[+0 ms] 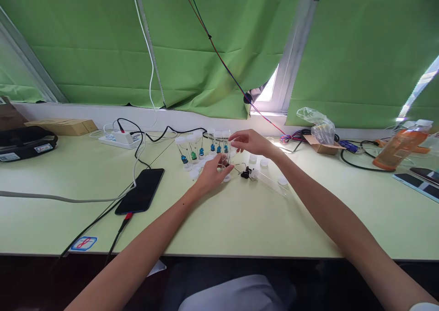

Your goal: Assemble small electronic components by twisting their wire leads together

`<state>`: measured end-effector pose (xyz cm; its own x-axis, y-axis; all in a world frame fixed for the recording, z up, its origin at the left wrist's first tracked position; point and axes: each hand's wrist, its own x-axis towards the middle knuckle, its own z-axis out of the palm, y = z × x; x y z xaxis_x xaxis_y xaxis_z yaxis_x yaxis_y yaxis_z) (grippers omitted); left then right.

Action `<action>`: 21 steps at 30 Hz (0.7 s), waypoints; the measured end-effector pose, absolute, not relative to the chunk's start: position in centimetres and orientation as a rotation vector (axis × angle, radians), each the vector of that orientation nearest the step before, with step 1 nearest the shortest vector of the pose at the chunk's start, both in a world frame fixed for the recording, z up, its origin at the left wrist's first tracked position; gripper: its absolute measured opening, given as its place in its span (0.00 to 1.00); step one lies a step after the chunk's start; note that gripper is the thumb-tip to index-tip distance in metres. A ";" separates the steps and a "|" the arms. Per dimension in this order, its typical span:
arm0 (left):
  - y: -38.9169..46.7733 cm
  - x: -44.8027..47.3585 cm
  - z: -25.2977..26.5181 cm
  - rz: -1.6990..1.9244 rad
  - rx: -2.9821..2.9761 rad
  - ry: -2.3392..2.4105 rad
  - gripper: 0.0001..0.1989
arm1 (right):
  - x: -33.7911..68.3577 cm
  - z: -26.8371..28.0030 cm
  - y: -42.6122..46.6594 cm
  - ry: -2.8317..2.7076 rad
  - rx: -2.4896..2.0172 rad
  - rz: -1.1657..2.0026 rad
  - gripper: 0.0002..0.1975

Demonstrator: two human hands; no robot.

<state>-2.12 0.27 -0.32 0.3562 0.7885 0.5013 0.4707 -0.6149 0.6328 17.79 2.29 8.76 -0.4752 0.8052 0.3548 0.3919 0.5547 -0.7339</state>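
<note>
My left hand (212, 173) is closed around the lower part of a clear upright tube (227, 176) on the table. Over the tube's top, my right hand (252, 142) has its thumb and fingers brought together; what they pinch is too small to make out. To the left stand several clear tubes with white caps, holding blue pieces (184, 158) and a green piece (193, 155) on thin stems. Small black parts (246, 172) lie right of my left hand, beside an empty clear tube (270, 182) on its side.
Loose white caps (264, 163) lie near my right forearm. A black phone (141, 192) with cables is at the left, before a white power strip (121, 139). Farther right are a small cardboard box (322, 146) and an orange bottle (403, 146).
</note>
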 end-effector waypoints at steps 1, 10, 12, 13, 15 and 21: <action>0.3 -2.1 -0.3 1.140 2.241 1.108 0.14 | 17.7 8.8 2.1 -2.108 -0.954 0.739 0.12; -0.1 -2.0 -0.1 1.096 2.249 1.129 0.15 | 16.8 9.1 1.2 -2.261 -0.942 0.522 0.15; -0.2 -2.1 -0.1 1.085 2.269 1.127 0.15 | 16.7 9.2 1.0 -2.268 -0.947 0.484 0.14; -0.2 -2.1 0.0 1.083 2.278 1.123 0.14 | 16.7 9.2 0.9 -2.272 -0.949 0.465 0.14; -0.1 -2.1 -0.1 1.088 2.293 1.121 0.13 | 16.6 9.4 0.7 -2.280 -0.950 0.431 0.13; -0.1 -2.1 -0.1 1.105 2.340 1.133 0.11 | 16.4 9.7 0.1 -2.309 -0.962 0.370 0.12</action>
